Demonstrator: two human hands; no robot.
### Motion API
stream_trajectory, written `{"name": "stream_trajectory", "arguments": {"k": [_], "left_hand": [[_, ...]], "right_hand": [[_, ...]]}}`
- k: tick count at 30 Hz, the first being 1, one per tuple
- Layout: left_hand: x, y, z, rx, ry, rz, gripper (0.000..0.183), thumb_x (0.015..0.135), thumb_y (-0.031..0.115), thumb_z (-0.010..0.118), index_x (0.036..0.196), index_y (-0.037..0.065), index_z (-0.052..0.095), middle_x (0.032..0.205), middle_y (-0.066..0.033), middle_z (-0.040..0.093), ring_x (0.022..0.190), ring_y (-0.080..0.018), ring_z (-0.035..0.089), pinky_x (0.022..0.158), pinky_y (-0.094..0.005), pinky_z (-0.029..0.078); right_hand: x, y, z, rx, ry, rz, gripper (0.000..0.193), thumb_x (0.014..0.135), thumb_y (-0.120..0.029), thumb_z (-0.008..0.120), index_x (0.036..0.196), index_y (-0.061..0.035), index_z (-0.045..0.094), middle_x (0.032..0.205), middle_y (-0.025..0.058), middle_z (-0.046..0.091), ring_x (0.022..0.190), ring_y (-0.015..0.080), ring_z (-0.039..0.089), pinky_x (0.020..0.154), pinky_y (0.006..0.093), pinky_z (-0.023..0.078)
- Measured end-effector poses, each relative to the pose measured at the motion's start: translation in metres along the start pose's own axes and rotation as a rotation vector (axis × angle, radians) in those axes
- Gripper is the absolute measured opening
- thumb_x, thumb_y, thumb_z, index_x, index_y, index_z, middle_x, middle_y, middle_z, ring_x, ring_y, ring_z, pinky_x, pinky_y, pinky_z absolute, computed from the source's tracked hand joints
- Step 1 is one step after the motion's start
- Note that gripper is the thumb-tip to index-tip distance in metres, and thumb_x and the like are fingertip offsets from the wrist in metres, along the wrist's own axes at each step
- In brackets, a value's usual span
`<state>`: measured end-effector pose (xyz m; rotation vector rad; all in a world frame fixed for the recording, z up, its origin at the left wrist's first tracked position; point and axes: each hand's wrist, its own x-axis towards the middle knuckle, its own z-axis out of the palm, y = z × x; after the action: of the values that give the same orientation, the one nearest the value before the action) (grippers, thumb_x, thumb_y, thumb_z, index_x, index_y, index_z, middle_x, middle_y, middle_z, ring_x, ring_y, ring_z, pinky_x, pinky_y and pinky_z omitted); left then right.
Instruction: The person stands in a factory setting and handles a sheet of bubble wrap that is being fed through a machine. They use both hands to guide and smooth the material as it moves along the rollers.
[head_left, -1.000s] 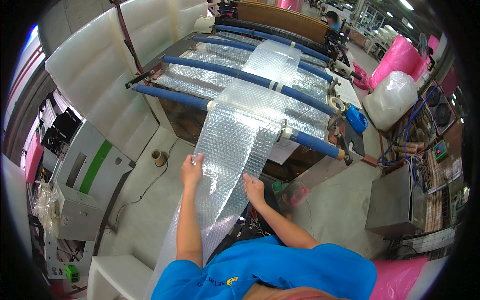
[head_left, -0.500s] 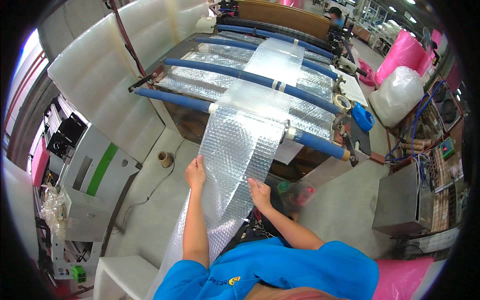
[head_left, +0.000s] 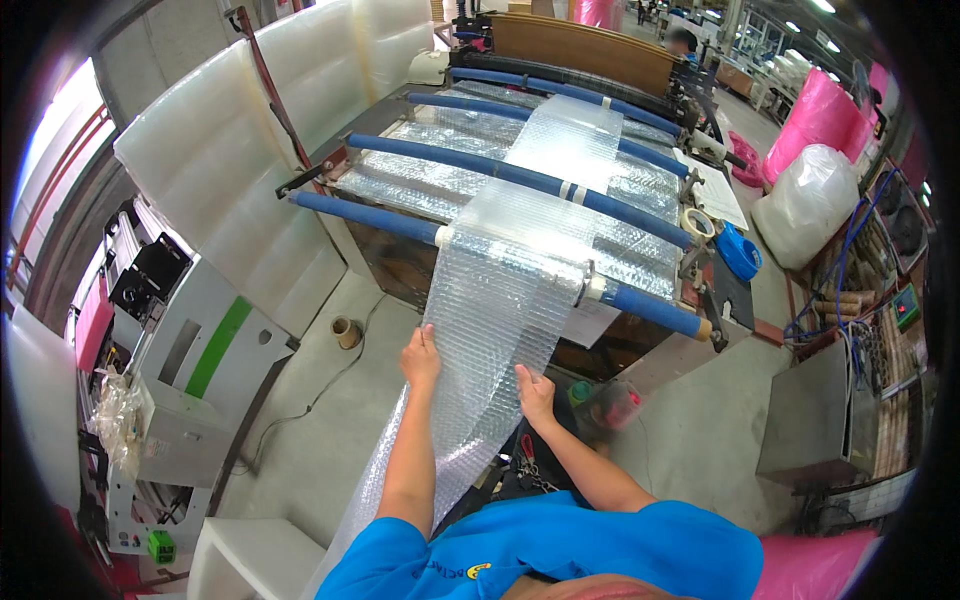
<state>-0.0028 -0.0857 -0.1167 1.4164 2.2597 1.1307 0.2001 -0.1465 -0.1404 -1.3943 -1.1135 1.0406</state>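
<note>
Clear, dimpled bubble-wrap sheet (head_left: 500, 320) gripped by both edges, running from 1 o'clock down to 7.
Left hand (head_left: 421, 360), between 7 and 8 o'clock, and right hand (head_left: 537, 396), at 5, close fingers on opposite edges; even tension should keep the glossy, flexible film square to the long blue cylindrical roller (head_left: 650, 307) spanning 10 to 3.

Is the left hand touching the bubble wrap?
Touching. The head view shows the left hand gripping the left edge of the bubble wrap.
</note>
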Motion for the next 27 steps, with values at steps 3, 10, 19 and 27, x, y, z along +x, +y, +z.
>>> {"name": "stream_trajectory", "arguments": {"k": [3,10,19,27], "left_hand": [[-0.001,0.001,0.0,-0.019,-0.006,-0.001,0.049,0.085,0.052,0.031,0.074,0.007,0.048,0.064,-0.0194,0.054,0.064,-0.0408,0.051,0.055,-0.0485,0.037],[-0.002,0.003,0.0,-0.075,0.01,0.025,0.048,0.085,0.05,0.032,0.073,0.006,0.048,0.066,-0.0192,0.054,0.065,-0.0405,0.051,0.057,-0.0471,0.038],[-0.01,-0.011,0.006,-0.091,-0.015,0.009,0.047,0.085,0.049,0.033,0.075,0.005,0.05,0.07,-0.0196,0.055,0.07,-0.0403,0.051,0.06,-0.0464,0.038],[0.03,0.047,-0.003,-0.17,-0.035,0.059,0.049,0.085,0.05,0.033,0.079,0.004,0.051,0.077,-0.0211,0.056,0.075,-0.0411,0.051,0.063,-0.0465,0.038]], "right_hand": [[0.001,0.003,-0.001,-0.03,0.013,-0.016,0.037,0.082,-0.037,0.053,0.071,-0.0027,0.059,0.049,0.0007,0.047,0.045,0.0082,0.045,0.044,0.0244,0.036],[0.001,0.003,-0.001,-0.093,0.033,-0.052,0.039,0.082,-0.038,0.053,0.068,-0.0017,0.057,0.047,0.003,0.048,0.044,0.0114,0.048,0.045,0.0274,0.038],[-0.005,0.012,0.0,-0.08,0.034,-0.032,0.039,0.081,-0.037,0.055,0.065,-0.0014,0.056,0.051,-0.0013,0.045,0.048,0.0066,0.043,0.044,0.0231,0.034],[0.04,-0.033,-0.007,0.014,0.122,-0.088,0.038,0.08,-0.036,0.057,0.06,-0.0043,0.053,0.051,-0.0031,0.044,0.048,0.0049,0.04,0.044,0.0213,0.032]]}}
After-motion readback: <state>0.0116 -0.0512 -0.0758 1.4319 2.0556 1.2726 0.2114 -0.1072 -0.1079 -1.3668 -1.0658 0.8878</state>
